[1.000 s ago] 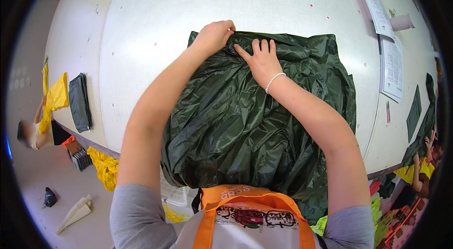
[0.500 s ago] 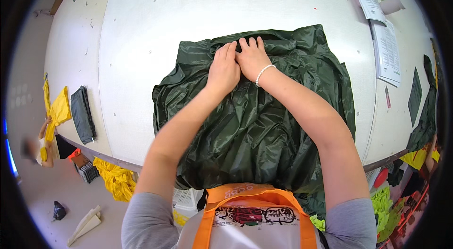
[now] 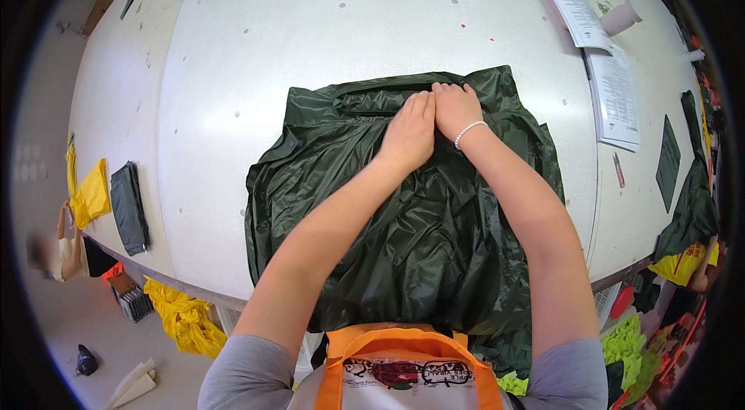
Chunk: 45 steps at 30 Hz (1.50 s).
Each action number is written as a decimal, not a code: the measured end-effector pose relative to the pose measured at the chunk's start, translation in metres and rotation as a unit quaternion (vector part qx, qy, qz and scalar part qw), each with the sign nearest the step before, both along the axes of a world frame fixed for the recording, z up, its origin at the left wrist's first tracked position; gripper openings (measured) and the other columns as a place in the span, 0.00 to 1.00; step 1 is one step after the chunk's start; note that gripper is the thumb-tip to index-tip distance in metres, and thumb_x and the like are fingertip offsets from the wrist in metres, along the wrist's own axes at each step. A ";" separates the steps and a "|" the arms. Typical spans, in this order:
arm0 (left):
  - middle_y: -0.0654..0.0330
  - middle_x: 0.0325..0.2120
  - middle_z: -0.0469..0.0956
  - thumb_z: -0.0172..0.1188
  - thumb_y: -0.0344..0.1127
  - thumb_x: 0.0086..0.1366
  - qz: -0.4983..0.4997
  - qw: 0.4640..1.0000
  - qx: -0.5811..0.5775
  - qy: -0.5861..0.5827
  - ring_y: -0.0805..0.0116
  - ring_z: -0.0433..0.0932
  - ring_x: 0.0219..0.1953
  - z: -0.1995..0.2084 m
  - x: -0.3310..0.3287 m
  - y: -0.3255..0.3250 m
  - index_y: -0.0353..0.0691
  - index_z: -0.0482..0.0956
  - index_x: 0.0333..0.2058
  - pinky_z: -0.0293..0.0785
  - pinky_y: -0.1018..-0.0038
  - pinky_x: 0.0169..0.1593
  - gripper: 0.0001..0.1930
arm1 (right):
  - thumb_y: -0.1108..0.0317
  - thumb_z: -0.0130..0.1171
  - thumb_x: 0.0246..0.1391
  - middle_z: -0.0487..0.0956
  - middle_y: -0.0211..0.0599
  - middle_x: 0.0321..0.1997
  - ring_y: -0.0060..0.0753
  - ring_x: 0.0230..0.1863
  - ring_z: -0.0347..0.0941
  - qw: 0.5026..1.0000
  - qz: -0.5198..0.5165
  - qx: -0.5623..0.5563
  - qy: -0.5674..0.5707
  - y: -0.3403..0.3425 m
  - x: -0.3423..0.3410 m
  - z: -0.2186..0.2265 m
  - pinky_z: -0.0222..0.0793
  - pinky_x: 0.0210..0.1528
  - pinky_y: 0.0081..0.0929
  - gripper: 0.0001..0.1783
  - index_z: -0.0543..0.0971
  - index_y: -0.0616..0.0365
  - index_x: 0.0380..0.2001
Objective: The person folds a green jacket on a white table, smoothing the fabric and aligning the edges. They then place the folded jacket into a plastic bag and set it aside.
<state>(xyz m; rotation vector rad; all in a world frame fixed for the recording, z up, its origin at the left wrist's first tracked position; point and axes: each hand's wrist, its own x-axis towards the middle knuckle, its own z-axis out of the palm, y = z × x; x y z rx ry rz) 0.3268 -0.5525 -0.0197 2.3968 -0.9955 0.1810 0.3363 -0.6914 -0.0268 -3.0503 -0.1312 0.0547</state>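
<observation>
A shiny dark green raincoat lies spread and wrinkled on the white table, its collar end pointing away from me. Along that far edge, a rolled strip of its fabric shows within the neck opening, left of my hands. My left hand bends its fingers down over the rolled cloth, thumb side against the other hand. Touching it, my right hand, with a white bead bracelet at the wrist, grips the same edge a little farther right. Both sets of fingertips are partly hidden in the fabric.
Printed sheets, a white roll and a small red-handled tool lie at the right. Folded dark cloth rests at the left edge. Yellow fabric hangs below the table; another person handles yellow cloth at far left.
Both hands have moved right along the collar edge, uncovering the rolled strip to their left. The whole view has shifted slightly, so the raincoat sits a little lower.
</observation>
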 end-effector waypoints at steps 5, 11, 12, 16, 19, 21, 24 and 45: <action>0.39 0.54 0.63 0.56 0.35 0.51 -0.014 0.999 -0.003 0.033 0.45 0.62 0.58 -0.019 -0.004 -0.004 0.25 0.59 0.57 0.58 0.61 0.63 0.34 | 0.62 0.44 0.56 0.79 0.41 0.39 0.40 0.44 0.75 0.996 -0.011 0.027 0.083 -0.017 0.004 0.028 0.60 0.56 0.47 0.13 0.75 0.55 0.37; 0.49 0.44 0.68 0.58 0.48 0.55 0.016 0.991 0.131 -0.027 0.55 0.65 0.48 -0.013 0.009 -0.023 0.33 0.67 0.52 0.64 0.66 0.50 0.30 | 0.63 0.54 0.52 0.78 0.34 0.29 0.33 0.34 0.76 0.983 0.124 -0.130 -0.032 -0.033 -0.006 0.036 0.60 0.43 0.31 0.09 0.73 0.55 0.33; 0.53 0.40 0.69 0.58 0.49 0.57 0.021 0.983 0.181 -0.013 0.58 0.66 0.45 -0.011 0.016 -0.029 0.36 0.71 0.49 0.64 0.68 0.46 0.26 | 0.64 0.54 0.51 0.78 0.34 0.29 0.31 0.34 0.76 0.984 0.130 -0.117 -0.036 -0.035 -0.006 0.038 0.60 0.42 0.29 0.08 0.73 0.55 0.34; 0.59 0.32 0.70 0.57 0.44 0.58 0.055 0.986 0.138 -0.082 0.62 0.68 0.39 -0.018 0.037 -0.036 0.44 0.77 0.38 0.64 0.67 0.42 0.13 | 0.72 0.53 0.50 0.76 0.31 0.34 0.27 0.36 0.74 0.986 0.140 -0.029 -0.088 -0.040 -0.013 0.037 0.61 0.40 0.25 0.06 0.72 0.53 0.34; 0.61 0.33 0.70 0.58 0.45 0.58 0.069 0.980 0.172 -0.073 0.64 0.68 0.40 -0.018 0.035 -0.046 0.44 0.76 0.38 0.62 0.65 0.42 0.14 | 0.74 0.55 0.48 0.74 0.33 0.39 0.32 0.39 0.72 0.970 0.125 0.102 -0.183 -0.053 -0.018 0.027 0.64 0.43 0.30 0.11 0.73 0.54 0.38; 0.62 0.35 0.70 0.58 0.45 0.58 0.078 0.980 0.158 -0.096 0.64 0.67 0.41 -0.019 0.030 -0.050 0.44 0.76 0.40 0.61 0.64 0.43 0.15 | 0.76 0.57 0.46 0.73 0.35 0.42 0.37 0.42 0.71 0.953 0.063 0.186 -0.229 -0.062 -0.024 0.015 0.66 0.46 0.33 0.16 0.74 0.55 0.42; 0.62 0.41 0.70 0.58 0.43 0.59 0.077 0.982 0.132 -0.113 0.64 0.67 0.45 -0.025 0.027 -0.045 0.46 0.72 0.50 0.59 0.62 0.48 0.20 | 0.76 0.63 0.42 0.71 0.38 0.45 0.42 0.45 0.69 0.954 -0.075 0.203 -0.207 -0.076 -0.031 -0.003 0.66 0.49 0.36 0.24 0.73 0.55 0.47; 0.56 0.30 0.76 0.60 0.37 0.55 -0.017 0.995 -0.095 -0.009 0.55 0.73 0.38 -0.026 0.043 -0.044 0.40 0.77 0.32 0.70 0.62 0.41 0.08 | 0.72 0.63 0.45 0.76 0.35 0.29 0.40 0.36 0.71 0.915 -0.042 0.338 -0.215 -0.079 -0.031 0.009 0.68 0.38 0.32 0.05 0.77 0.59 0.27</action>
